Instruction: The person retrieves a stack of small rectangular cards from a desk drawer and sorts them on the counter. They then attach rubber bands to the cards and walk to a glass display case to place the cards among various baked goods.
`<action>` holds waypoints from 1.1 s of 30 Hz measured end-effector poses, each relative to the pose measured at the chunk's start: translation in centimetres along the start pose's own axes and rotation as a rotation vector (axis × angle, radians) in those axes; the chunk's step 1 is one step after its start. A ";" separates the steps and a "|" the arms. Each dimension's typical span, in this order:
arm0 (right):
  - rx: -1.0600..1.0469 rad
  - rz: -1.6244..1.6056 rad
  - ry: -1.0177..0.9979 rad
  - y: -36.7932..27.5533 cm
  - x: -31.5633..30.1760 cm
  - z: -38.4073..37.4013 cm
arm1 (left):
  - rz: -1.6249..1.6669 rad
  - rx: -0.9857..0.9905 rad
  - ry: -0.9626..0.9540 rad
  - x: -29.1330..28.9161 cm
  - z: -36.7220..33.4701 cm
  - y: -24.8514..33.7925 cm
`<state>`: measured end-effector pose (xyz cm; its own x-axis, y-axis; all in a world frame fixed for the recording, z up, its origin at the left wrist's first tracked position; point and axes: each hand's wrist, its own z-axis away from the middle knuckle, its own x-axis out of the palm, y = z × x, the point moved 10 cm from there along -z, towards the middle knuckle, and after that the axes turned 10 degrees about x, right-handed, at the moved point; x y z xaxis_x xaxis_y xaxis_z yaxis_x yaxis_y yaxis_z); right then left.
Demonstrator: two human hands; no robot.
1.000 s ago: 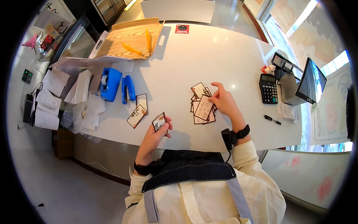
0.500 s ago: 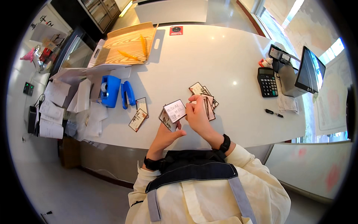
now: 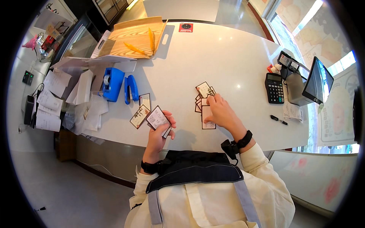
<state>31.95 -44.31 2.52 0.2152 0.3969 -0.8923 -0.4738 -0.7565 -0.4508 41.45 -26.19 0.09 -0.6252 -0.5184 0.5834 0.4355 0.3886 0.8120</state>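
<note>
My left hand (image 3: 161, 131) grips a small stack of dark-bordered picture cards (image 3: 158, 119) just above the white table's (image 3: 228, 57) near edge. My right hand (image 3: 220, 112) rests flat on a spread pile of the same cards (image 3: 205, 99), fingertips pressing the nearest card (image 3: 207, 122). Two single cards lie face up left of my left hand, one tilted (image 3: 139, 116) and one upright (image 3: 145, 100) behind it. Black bands circle both wrists.
A blue tape dispenser (image 3: 112, 83) and blue stapler (image 3: 131, 89) stand left of the cards. Loose papers (image 3: 81, 98) crowd the left edge. A wooden tray (image 3: 131, 36) sits far left. A calculator (image 3: 274, 88), pen (image 3: 279, 119) and screen (image 3: 321, 81) line the right.
My right hand has gone from my left hand's stack back to the spread pile on the table. The left hand still holds its stack.
</note>
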 end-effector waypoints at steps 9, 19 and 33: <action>0.311 -0.801 -0.200 -0.6 -0.3 0.4 | -0.162 -0.036 -0.130 1.9 0.1 -1.4; -0.049 -1.187 -0.448 -11.6 3.4 1.2 | -0.386 0.104 -0.254 2.0 -0.3 -0.8; -0.257 -0.211 0.129 -6.6 -3.8 0.8 | 0.274 0.109 -0.042 -3.2 0.7 1.8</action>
<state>33.59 -40.42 8.93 0.3994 0.5014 -0.7675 -0.1809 -0.7776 -0.6021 43.77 -23.32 -0.34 -0.5210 -0.3521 0.7775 0.5208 0.5906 0.6164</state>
